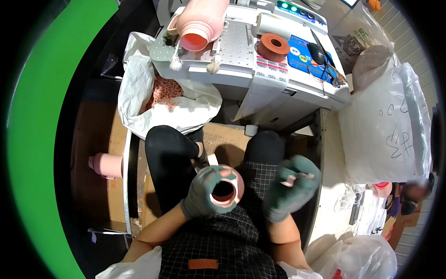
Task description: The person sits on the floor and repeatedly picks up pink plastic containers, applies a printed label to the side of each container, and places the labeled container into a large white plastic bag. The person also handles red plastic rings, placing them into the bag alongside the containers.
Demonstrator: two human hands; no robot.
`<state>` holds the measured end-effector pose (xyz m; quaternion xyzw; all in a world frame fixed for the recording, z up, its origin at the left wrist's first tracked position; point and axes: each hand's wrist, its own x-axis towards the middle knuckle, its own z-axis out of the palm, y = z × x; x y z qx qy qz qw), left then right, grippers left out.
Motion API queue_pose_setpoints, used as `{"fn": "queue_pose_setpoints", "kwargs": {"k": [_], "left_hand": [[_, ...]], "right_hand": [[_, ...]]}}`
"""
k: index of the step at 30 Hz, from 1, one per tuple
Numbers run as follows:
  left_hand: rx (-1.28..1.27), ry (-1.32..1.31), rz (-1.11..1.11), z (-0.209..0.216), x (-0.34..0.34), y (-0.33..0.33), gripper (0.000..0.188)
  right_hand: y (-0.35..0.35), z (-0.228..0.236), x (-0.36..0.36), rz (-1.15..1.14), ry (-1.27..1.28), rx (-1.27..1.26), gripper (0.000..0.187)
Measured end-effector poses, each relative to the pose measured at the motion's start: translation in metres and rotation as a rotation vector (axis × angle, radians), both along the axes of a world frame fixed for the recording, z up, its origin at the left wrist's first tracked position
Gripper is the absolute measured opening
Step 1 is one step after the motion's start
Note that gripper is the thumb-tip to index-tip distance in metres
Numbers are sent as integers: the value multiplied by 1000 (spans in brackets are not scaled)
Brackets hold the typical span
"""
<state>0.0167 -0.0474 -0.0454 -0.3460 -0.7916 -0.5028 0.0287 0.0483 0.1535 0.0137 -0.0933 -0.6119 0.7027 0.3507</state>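
My left hand (204, 193), in a grey-green glove, grips a pink plastic bottle (227, 189) by its rim, with the open mouth facing up over my lap. My right hand (292, 188), also gloved, is closed around a small pale pink part (291, 180) just right of the bottle. Both hands hover above my knees in dark trousers and a checked apron.
A white machine table (278, 79) stands ahead with a large pink bottle (200, 23) lying on it, an orange ring (273, 45) and a computer mouse (318, 53). A white sack of pink pieces (162, 93) sits left. Another pink bottle (106, 165) lies at far left. Large plastic bags (390, 125) stand right.
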Motion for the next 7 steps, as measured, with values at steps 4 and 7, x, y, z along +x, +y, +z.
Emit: {"fn": "queue_pose_setpoints", "kwargs": {"k": [4, 7], "left_hand": [[-42, 115, -175, 8, 15, 8, 61], [-74, 155, -186, 2, 5, 6, 57]], "right_hand": [[-45, -4, -124, 465, 11, 869, 72], [-64, -23, -172, 414, 72, 963, 95]]}}
